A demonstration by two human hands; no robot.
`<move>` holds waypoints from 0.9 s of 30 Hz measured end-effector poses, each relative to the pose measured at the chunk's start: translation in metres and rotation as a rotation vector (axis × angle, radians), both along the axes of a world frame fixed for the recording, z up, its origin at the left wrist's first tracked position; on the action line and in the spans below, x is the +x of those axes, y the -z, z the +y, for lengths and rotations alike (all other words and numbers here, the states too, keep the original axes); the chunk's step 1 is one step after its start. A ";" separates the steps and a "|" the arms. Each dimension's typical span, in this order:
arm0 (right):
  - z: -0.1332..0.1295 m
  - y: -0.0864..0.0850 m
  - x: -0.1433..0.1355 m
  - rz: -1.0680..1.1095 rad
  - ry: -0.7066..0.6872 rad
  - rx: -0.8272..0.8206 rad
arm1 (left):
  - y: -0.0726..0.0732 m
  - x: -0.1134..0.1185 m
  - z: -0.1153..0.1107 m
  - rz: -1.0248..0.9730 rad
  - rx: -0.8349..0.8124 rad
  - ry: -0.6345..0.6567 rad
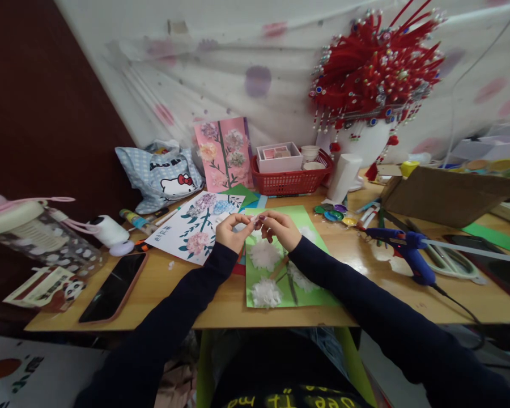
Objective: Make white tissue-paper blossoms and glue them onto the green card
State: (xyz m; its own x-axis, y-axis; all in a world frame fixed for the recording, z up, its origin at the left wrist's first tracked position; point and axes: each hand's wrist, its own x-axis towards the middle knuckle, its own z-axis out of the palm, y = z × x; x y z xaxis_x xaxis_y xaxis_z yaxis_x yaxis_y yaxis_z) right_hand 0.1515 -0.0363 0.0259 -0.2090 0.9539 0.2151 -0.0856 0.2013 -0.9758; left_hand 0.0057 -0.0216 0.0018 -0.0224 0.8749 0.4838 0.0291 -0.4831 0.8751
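Above a green paper sheet [300,214], my left hand [233,232] and my right hand [283,228] meet with fingertips pinched together. Between them shows a small white piece [255,219], too small to make out exactly; both hands seem to grip it. Beneath lie fluffy white paper flowers [265,255] on the green sheet, one more flower [267,292] near its front edge. A dark stem [292,286] runs between the flowers, and my right forearm partly covers the sheet. Left of my hands is a white sheet with colored flowers and leaves [198,226].
A blue hot glue gun [402,243] with its cord lies at right, beside small paint pots [334,212]. A red basket [287,182] and a pink flower picture [225,153] stand behind. At left are a phone [114,288] and a large bottle [46,238].
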 end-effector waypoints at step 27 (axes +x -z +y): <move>0.001 -0.003 0.000 0.023 0.063 0.010 | -0.006 0.003 -0.010 0.049 0.089 0.051</move>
